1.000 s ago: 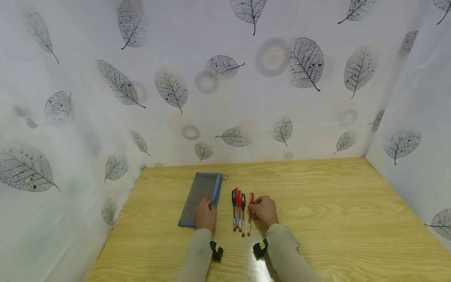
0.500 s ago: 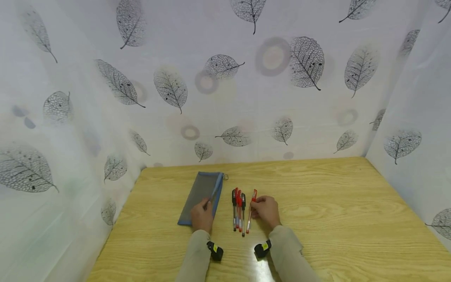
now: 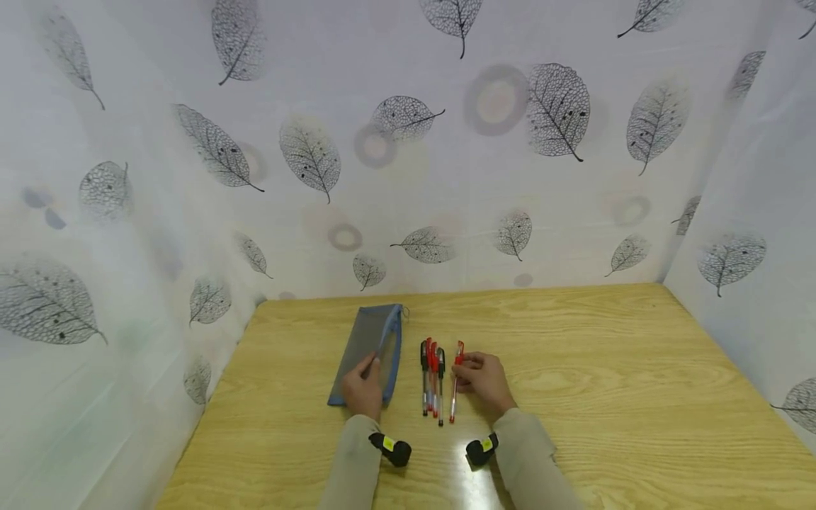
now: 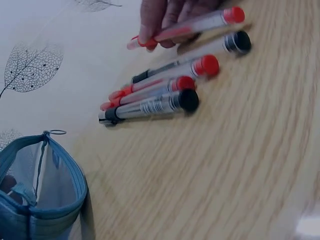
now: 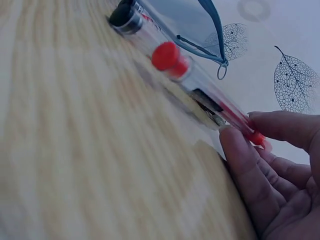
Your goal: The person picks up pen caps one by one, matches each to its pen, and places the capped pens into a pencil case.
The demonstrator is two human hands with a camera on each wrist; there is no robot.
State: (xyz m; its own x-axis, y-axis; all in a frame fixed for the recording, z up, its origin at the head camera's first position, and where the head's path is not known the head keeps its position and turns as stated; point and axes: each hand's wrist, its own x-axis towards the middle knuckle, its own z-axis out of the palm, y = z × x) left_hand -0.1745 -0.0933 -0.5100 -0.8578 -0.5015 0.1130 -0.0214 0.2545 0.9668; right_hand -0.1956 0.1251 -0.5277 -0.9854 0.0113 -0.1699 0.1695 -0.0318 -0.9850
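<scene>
In the head view, my left hand pinches the edge of a grey mesh zip pouch with blue trim. The pouch's mouth gapes on its right side; the left wrist view looks toward its open blue rim. My right hand pinches a red gel pen between thumb and fingers near its capped end. In the left wrist view that red pen is raised a little over the table, and the hand is partly cut off. Black and red gel pens lie side by side between the hands.
The wood-grain table spreads out on both sides of the hands. Behind it and at the sides hang white sheets printed with leaves. A small ring dangles from the pouch's zip end. Black cameras are strapped to both wrists.
My left hand has lifted the pouch's upper edge leftward, and its mouth has spread open. My right hand has picked the red pen up slightly and shifted it a little right.
</scene>
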